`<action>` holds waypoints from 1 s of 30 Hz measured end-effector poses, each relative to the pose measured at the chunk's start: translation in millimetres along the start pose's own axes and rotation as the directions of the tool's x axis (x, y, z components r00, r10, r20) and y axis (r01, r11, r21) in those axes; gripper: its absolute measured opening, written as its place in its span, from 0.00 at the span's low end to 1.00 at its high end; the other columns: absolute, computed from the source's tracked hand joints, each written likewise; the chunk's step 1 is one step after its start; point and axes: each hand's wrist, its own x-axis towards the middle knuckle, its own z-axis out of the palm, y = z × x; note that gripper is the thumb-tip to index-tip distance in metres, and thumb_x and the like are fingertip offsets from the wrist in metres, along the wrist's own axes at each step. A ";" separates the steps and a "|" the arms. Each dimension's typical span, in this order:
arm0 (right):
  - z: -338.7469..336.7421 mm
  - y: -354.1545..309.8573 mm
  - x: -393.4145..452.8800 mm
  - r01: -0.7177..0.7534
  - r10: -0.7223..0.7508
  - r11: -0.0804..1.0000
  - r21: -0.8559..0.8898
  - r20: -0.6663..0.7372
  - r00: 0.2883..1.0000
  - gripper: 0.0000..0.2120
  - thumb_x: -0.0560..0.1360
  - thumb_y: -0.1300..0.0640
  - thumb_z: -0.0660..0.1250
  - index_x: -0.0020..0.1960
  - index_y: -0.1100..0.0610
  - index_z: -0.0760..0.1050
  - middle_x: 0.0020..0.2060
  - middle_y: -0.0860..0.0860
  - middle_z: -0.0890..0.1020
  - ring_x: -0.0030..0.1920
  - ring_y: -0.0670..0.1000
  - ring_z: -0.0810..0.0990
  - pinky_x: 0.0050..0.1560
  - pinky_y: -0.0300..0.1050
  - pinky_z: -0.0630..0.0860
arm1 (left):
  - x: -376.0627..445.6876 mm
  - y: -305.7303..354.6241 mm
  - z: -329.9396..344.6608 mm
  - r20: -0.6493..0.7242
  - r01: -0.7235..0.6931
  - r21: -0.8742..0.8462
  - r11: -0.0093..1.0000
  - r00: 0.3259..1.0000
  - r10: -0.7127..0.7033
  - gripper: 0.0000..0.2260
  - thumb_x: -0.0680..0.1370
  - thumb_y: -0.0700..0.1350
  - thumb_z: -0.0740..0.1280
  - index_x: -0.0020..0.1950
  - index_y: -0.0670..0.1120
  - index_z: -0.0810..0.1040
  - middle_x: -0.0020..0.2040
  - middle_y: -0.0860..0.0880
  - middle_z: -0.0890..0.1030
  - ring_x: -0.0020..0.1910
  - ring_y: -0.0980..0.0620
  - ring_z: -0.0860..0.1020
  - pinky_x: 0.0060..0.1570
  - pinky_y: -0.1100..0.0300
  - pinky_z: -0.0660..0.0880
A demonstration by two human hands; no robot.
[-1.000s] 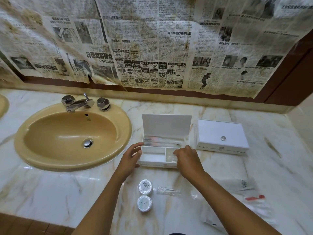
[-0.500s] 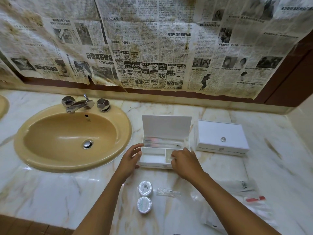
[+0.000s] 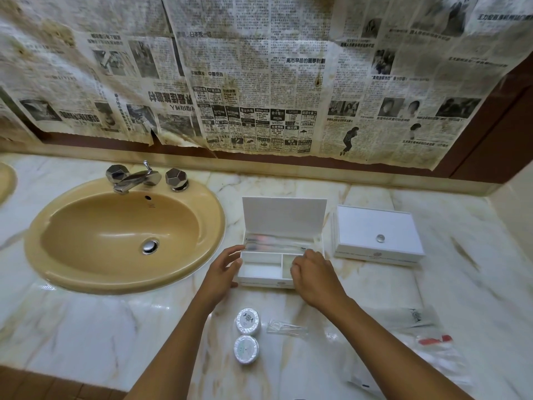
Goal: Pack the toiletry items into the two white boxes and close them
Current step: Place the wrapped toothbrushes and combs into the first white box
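An open white box [image 3: 261, 269] stands mid-counter, its lid [image 3: 284, 219] upright. Clear-wrapped items lie in its long back compartment [image 3: 277, 244]; the front left compartment is bare. My left hand [image 3: 223, 269] rests against the box's left end with relaxed fingers. My right hand [image 3: 313, 274] hangs over the front right compartment, fingers curled down into it and the fingertips hidden. A second white box [image 3: 375, 235] sits closed to the right. Nearer me lie two round white foil-wrapped discs [image 3: 248, 321] [image 3: 246, 349] and a small clear packet [image 3: 287, 329].
A tan sink [image 3: 124, 235] with a chrome tap [image 3: 135, 177] fills the counter's left side. Clear plastic bags [image 3: 415, 316], one with a red mark [image 3: 434, 339], lie at the near right. Newspaper covers the wall behind. The marble counter [image 3: 101, 327] ends at a near edge.
My right hand has slid left and nearer, from the back compartment's edge onto the front right compartment. My left hand has stayed at the box's left end.
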 end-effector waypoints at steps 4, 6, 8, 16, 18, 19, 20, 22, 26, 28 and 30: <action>2.2 3.1 5.8 0.027 -0.022 0.999 0.047 -0.099 0.995 0.13 0.78 0.63 0.55 0.53 0.58 0.78 0.50 0.52 0.76 0.51 0.53 0.73 0.53 0.44 0.68 | 0.2 -0.1 0.1 -0.001 -0.001 -0.002 1.000 1.000 0.001 0.11 0.82 0.45 0.62 0.61 0.58 0.75 0.63 0.57 0.75 0.61 0.68 0.71 0.47 0.56 0.79; 3.6 4.9 8.1 0.041 -0.042 0.999 -0.007 -0.135 0.990 0.15 0.77 0.66 0.58 0.58 0.55 0.78 0.52 0.51 0.80 0.53 0.53 0.74 0.54 0.45 0.66 | 0.3 -0.1 0.2 -0.003 0.000 -0.004 1.000 1.000 0.000 0.11 0.82 0.45 0.62 0.61 0.58 0.75 0.63 0.57 0.76 0.61 0.68 0.71 0.47 0.56 0.79; 4.3 5.0 7.1 0.034 -0.040 0.999 -0.033 -0.205 0.978 0.15 0.75 0.69 0.61 0.54 0.54 0.80 0.46 0.49 0.83 0.49 0.53 0.76 0.48 0.44 0.64 | 0.5 -0.3 0.3 -0.003 0.002 -0.006 1.000 1.000 -0.002 0.11 0.82 0.45 0.62 0.61 0.58 0.75 0.63 0.57 0.76 0.61 0.67 0.71 0.47 0.56 0.79; 11.4 10.1 10.2 -0.042 0.038 0.999 -0.021 -0.151 0.988 0.13 0.69 0.74 0.61 0.37 0.60 0.78 0.37 0.50 0.76 0.39 0.53 0.74 0.37 0.41 0.68 | 0.8 -0.9 -0.4 0.002 -0.002 0.006 1.000 1.000 0.002 0.11 0.82 0.45 0.62 0.62 0.58 0.75 0.63 0.58 0.75 0.62 0.66 0.71 0.48 0.54 0.79; 12.1 10.2 10.2 -0.019 0.014 0.999 -0.047 -0.113 0.994 0.15 0.71 0.74 0.60 0.31 0.58 0.70 0.39 0.50 0.70 0.39 0.53 0.71 0.32 0.38 0.60 | 0.5 -0.7 -0.3 0.002 0.000 0.005 1.000 1.000 0.000 0.11 0.82 0.45 0.62 0.62 0.58 0.75 0.63 0.58 0.75 0.63 0.65 0.71 0.48 0.54 0.79; 11.9 9.9 10.3 -0.007 0.001 0.998 -0.064 -0.087 0.996 0.18 0.71 0.73 0.59 0.29 0.56 0.64 0.40 0.50 0.68 0.39 0.53 0.69 0.30 0.37 0.56 | 0.2 -0.4 -0.3 0.001 0.001 0.004 1.000 1.000 -0.001 0.11 0.82 0.45 0.62 0.62 0.58 0.75 0.63 0.58 0.75 0.62 0.66 0.71 0.47 0.55 0.79; 11.4 9.8 10.1 0.000 -0.004 0.998 -0.070 -0.058 0.998 0.19 0.71 0.74 0.58 0.29 0.55 0.60 0.41 0.51 0.68 0.40 0.53 0.69 0.30 0.36 0.54 | 0.1 0.0 -0.2 0.000 0.003 0.004 1.000 1.000 -0.003 0.12 0.82 0.45 0.62 0.62 0.58 0.75 0.63 0.58 0.75 0.62 0.66 0.71 0.46 0.56 0.79; 11.4 9.5 9.2 0.012 -0.014 0.997 -0.072 -0.022 1.000 0.16 0.71 0.74 0.57 0.32 0.56 0.63 0.44 0.54 0.71 0.44 0.54 0.72 0.32 0.37 0.58 | -0.4 0.8 0.2 -0.002 0.002 0.000 1.000 1.000 -0.002 0.12 0.82 0.44 0.62 0.62 0.57 0.75 0.63 0.59 0.75 0.62 0.67 0.70 0.45 0.58 0.79; 14.7 9.5 8.2 -0.001 0.002 1.000 0.023 -0.056 0.998 0.15 0.74 0.71 0.57 0.52 0.58 0.77 0.46 0.53 0.77 0.51 0.56 0.77 0.42 0.41 0.71 | -0.8 1.6 0.2 -0.003 0.000 -0.003 1.000 1.000 0.000 0.11 0.82 0.44 0.62 0.62 0.57 0.75 0.62 0.60 0.75 0.62 0.66 0.71 0.44 0.58 0.79; 16.7 8.0 5.6 0.007 -0.007 1.000 0.002 -0.030 1.000 0.10 0.76 0.68 0.56 0.44 0.56 0.72 0.39 0.51 0.74 0.44 0.55 0.77 0.32 0.38 0.64 | -0.5 1.4 0.2 -0.003 -0.001 0.000 1.000 1.000 0.001 0.11 0.82 0.44 0.62 0.61 0.58 0.76 0.62 0.61 0.75 0.62 0.66 0.71 0.45 0.57 0.79; 19.6 8.7 3.5 0.018 -0.018 0.999 -0.030 -0.003 1.000 0.09 0.77 0.66 0.55 0.40 0.57 0.66 0.35 0.52 0.72 0.39 0.55 0.74 0.28 0.38 0.56 | -0.4 1.6 0.1 -0.003 -0.001 0.002 1.000 1.000 0.001 0.11 0.82 0.44 0.62 0.61 0.58 0.76 0.62 0.62 0.75 0.62 0.67 0.71 0.45 0.57 0.80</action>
